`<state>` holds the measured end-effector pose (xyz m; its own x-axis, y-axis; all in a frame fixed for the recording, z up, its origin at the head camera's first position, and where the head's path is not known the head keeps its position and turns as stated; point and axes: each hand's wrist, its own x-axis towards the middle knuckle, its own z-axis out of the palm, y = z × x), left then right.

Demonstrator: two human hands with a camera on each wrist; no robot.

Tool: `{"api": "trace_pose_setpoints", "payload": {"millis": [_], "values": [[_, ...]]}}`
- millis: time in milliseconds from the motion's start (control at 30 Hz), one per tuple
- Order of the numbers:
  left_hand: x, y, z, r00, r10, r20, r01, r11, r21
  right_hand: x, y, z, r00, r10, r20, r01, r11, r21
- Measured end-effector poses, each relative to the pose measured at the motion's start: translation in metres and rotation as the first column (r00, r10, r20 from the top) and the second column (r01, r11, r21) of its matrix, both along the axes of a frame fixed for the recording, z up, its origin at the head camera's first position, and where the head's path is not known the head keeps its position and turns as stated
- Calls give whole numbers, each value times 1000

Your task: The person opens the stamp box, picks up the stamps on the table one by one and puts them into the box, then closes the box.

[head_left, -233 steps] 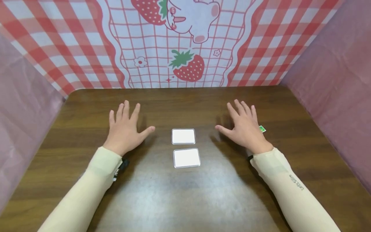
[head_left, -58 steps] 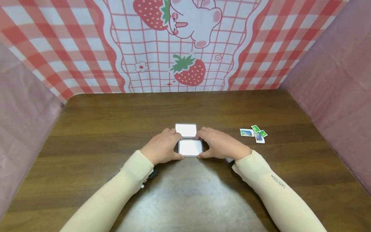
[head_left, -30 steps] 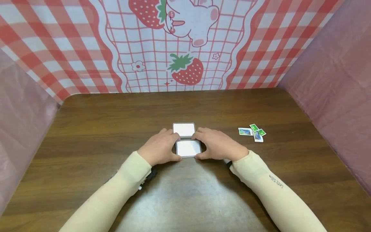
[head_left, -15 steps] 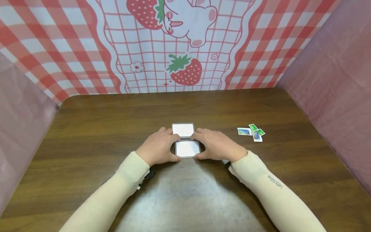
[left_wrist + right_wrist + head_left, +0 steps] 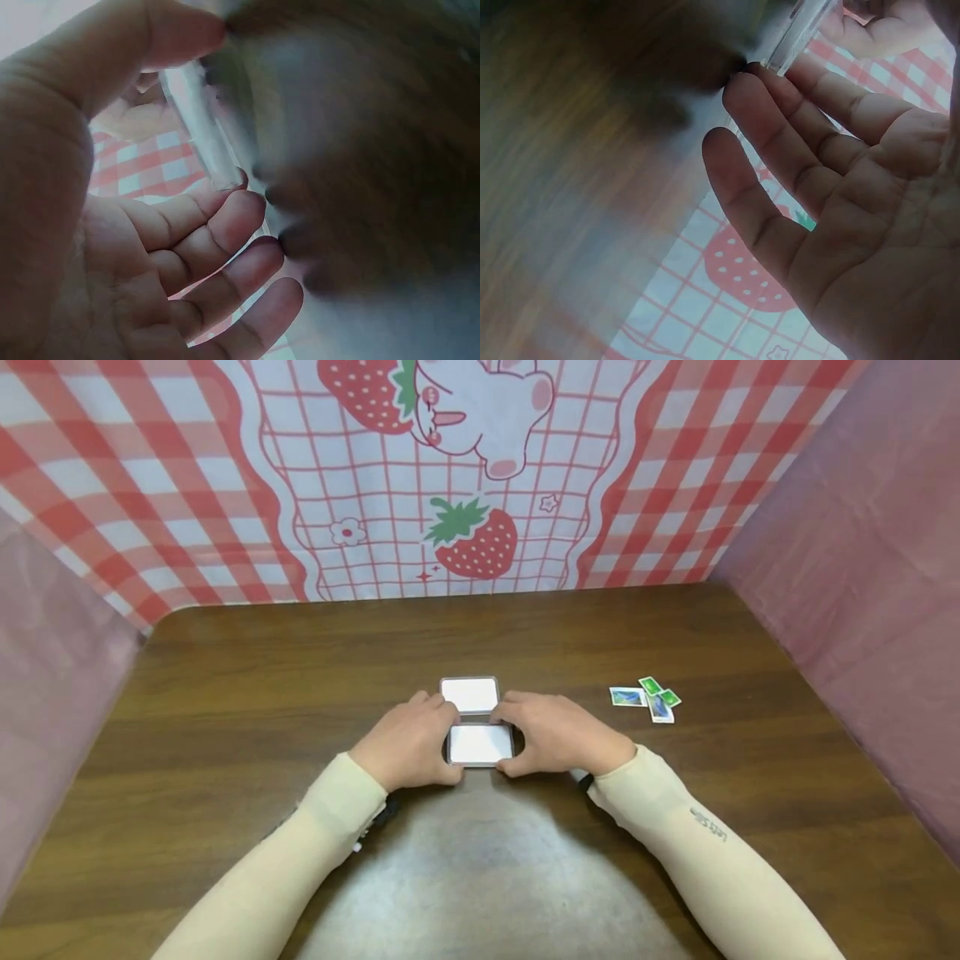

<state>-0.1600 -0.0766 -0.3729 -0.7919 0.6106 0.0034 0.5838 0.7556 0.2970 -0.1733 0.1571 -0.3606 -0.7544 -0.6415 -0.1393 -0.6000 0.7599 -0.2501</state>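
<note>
Two small flat rectangular cases with white faces and clear rims lie one behind the other on the brown wooden table (image 5: 480,635). Both hands hold the near case (image 5: 481,745) at its short sides. My left hand (image 5: 408,741) has its thumb at the near left corner and its forefinger at the far left one. At the right corners my right hand (image 5: 564,732) does likewise. The far case (image 5: 469,695) sits just beyond the fingertips. In the left wrist view, the clear edge of a case (image 5: 206,131) shows between thumb and fingers; in the right wrist view, fingers touch a clear edge (image 5: 799,37).
To the right lie several small stamp-like pictures, partly overlapping: green ones (image 5: 650,686) and white-bordered blue ones (image 5: 627,697). A red-and-white checked cloth with strawberries (image 5: 480,543) hangs behind the table. Pink cloth (image 5: 847,568) borders the sides.
Both hands, spread apart beside the cases at first, have come inward and taken hold of the near case. The small pictures at right are now uncovered. Over the last second, little differs.
</note>
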Motion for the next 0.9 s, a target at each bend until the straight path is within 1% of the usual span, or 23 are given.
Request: {"api": "trace_pose_setpoints", "payload": {"millis": [67, 167, 233, 333, 500, 700, 900], "values": [[1, 0, 0, 1000, 0, -5, 0, 1000, -14, 0, -1, 0, 1000, 0, 3, 0, 1000, -3], [1, 0, 1, 1000, 8, 18, -7, 999, -31, 1, -1, 1, 1000, -1, 13, 1, 1000, 3], [1, 0, 1, 999, 15, 37, -14, 999, -33, 1, -1, 2, 1000, 2, 19, -2, 1000, 10], [0, 0, 0, 999, 19, 45, -18, 1000, -26, 1, 0, 3, 1000, 8, 22, -9, 1000, 22], [-2, 0, -1, 999, 21, 28, -20, 1000, -13, -1, 0, 3, 1000, 12, 14, -13, 999, 36], [-4, 0, -2, 1000, -5, -11, 5, 1000, -1, -1, -2, 2, 1000, 15, 24, -16, 999, 31], [-4, -1, 0, 1000, 2, -21, -3, 1000, -21, 0, -2, 2, 1000, -4, 24, 4, 1000, 11]]}}
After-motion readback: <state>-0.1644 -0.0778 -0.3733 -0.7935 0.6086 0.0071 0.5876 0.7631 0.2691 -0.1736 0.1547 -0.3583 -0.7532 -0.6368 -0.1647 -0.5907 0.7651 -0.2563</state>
